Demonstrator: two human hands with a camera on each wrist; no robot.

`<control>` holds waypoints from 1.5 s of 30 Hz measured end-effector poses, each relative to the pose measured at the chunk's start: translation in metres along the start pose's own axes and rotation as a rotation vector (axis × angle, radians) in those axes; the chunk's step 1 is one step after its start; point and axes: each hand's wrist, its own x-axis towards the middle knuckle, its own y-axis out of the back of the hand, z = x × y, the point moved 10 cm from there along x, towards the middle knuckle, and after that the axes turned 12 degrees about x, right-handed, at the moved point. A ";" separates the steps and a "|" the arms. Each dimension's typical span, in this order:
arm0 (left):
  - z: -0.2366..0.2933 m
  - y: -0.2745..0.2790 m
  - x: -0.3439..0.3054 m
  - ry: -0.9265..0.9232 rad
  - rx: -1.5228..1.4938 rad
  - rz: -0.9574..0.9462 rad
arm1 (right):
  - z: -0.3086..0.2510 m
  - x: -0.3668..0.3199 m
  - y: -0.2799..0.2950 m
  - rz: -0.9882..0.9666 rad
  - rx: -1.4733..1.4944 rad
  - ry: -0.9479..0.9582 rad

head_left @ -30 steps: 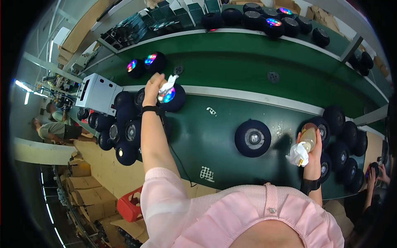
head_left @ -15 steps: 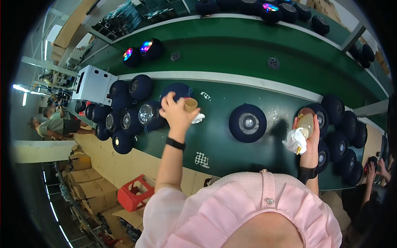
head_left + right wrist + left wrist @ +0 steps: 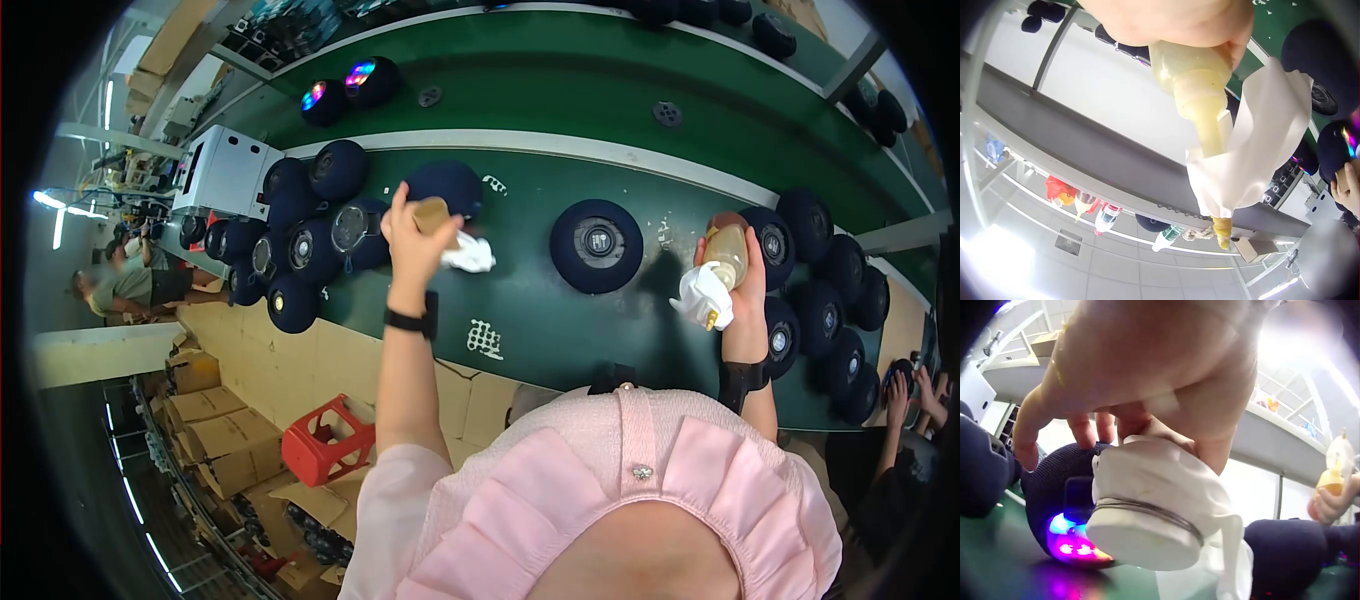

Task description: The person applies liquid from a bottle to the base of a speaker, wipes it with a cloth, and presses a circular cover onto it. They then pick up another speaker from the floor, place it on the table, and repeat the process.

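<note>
My left hand (image 3: 412, 245) holds a short tan cylinder (image 3: 432, 214), its end wrapped in white cloth (image 3: 1147, 481) tied round with a thin dark band. Its outer fingers reach over a dark blue, fabric-covered round speaker (image 3: 446, 182). In the left wrist view, coloured lights glow on that speaker's lower face (image 3: 1072, 545), close behind the wrapped end. My right hand (image 3: 744, 310) grips a squeeze bottle (image 3: 727, 252) of yellowish liquid, with white cloth (image 3: 1260, 137) around its neck and a yellow tip (image 3: 1222, 232) poking through. Between the hands, another speaker (image 3: 597, 246) lies face up on the green table.
More speakers (image 3: 312, 247) cluster on the left beside a white machine (image 3: 228, 170), and others (image 3: 820, 315) crowd the right end. Two lit speakers (image 3: 350, 86) sit behind the white rail (image 3: 560, 146). A red stool (image 3: 325, 440) stands below left; another person's hands (image 3: 905, 395) show at far right.
The left hand has moved right and round to the front of its speaker, whose lit face has turned out of the head view. The head view has shifted; the right hand still holds the bottle.
</note>
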 end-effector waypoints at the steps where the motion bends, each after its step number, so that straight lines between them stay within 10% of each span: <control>1: -0.015 -0.003 0.020 0.041 -0.027 -0.023 | 0.005 -0.001 0.000 0.022 0.009 -0.020; 7: -0.079 -0.027 0.087 0.713 -0.680 -0.299 | 0.010 -0.003 -0.005 -0.007 -0.041 0.005; 20: -0.106 -0.079 0.128 0.563 -0.573 -0.469 | 0.008 0.003 -0.009 0.044 -0.052 0.071; 24: -0.092 -0.051 0.124 0.325 -0.513 -0.278 | 0.005 0.001 -0.009 0.025 -0.083 0.045; 26: -0.044 -0.019 0.118 -0.211 0.023 -0.095 | 0.000 0.002 -0.008 0.021 -0.071 0.045; 45: -0.034 -0.039 0.119 -0.048 0.238 -0.294 | -0.001 0.009 0.005 0.085 0.027 0.015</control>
